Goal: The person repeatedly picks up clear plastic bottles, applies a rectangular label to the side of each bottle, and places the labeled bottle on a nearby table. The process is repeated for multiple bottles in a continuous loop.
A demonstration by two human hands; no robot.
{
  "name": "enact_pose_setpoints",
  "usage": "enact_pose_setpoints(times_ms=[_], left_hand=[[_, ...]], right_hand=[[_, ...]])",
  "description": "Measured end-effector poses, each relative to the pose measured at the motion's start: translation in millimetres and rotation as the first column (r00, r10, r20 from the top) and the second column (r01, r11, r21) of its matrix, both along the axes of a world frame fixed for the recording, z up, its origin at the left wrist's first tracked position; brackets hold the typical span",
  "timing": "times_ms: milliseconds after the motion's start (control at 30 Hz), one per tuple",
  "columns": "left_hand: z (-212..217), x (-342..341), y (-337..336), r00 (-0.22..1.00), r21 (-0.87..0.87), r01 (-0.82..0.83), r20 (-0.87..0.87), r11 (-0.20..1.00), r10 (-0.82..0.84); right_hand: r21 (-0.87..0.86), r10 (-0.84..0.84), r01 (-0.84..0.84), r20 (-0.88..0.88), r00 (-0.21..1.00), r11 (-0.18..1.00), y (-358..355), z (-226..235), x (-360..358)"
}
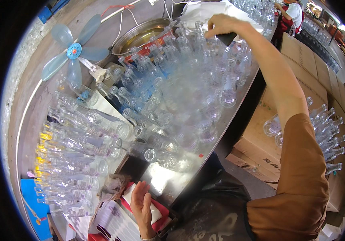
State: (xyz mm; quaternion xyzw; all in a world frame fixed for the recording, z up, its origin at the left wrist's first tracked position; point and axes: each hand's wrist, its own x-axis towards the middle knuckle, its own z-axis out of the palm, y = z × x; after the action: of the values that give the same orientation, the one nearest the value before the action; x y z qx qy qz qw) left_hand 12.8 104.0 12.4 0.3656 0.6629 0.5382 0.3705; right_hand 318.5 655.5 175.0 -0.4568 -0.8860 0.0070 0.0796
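The person's bare right hand [220,27] reaches far across a grey metal tabletop [194,166], over the far end of a crowded group of clear, long-necked glass bottles [228,94]; its fingers are bent and point left and down among the nearest bottle mouths; I cannot tell whether they pinch a neck or only hover beside it; a small flat black piece [226,39] shows just under that hand.

The bare left hand [142,203] is near the body, its fingers extended and lying close together, with nothing visible between them; it is over or just beside a flat red-and-white item [163,218], and whether it touches this is unclear; printed white sheets [116,221] lie to its left.

The bottles fill the middle of the tabletop, where a hazy patch blurs several of them; more clear glass bottles [76,164] are ranked side by side on the left; beyond these is a pale-blue plastic fan with four blades [74,51], and to its right a round steel basin of yellowish liquid [130,40]; on the right, other glass bottles [329,136] stand by brown cardboard cartons [257,148]; a co-worker in a white top [295,13] is at the far right.
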Motion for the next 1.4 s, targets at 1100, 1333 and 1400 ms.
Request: enact_pose_setpoints(times_ms=[1100, 1333, 1400], left_hand=[[59.1, 8.5, -30.8, 0.984, 0.302, 0.029, -0.178, 0.953, 0.026], [71.3, 5.0, -58.0, 0.999, 0.342, -0.023, -0.013, 0.940, 0.030], [44.0, -8.3, -64.4, 0.997, 0.349, -0.079, 0.041, 0.934, 0.069]], right_hand=[[0.383, 0.608, -0.473, -0.521, 0.598, 0.793, -335.1, 147.9, -99.2], [-0.012, 0.498, -0.787, -0.768, 0.402, 0.617, -389.1, 9.3, -230.5], [-0.095, 0.363, -0.824, -0.865, 0.346, 0.559, -401.7, -25.0, -255.4]])
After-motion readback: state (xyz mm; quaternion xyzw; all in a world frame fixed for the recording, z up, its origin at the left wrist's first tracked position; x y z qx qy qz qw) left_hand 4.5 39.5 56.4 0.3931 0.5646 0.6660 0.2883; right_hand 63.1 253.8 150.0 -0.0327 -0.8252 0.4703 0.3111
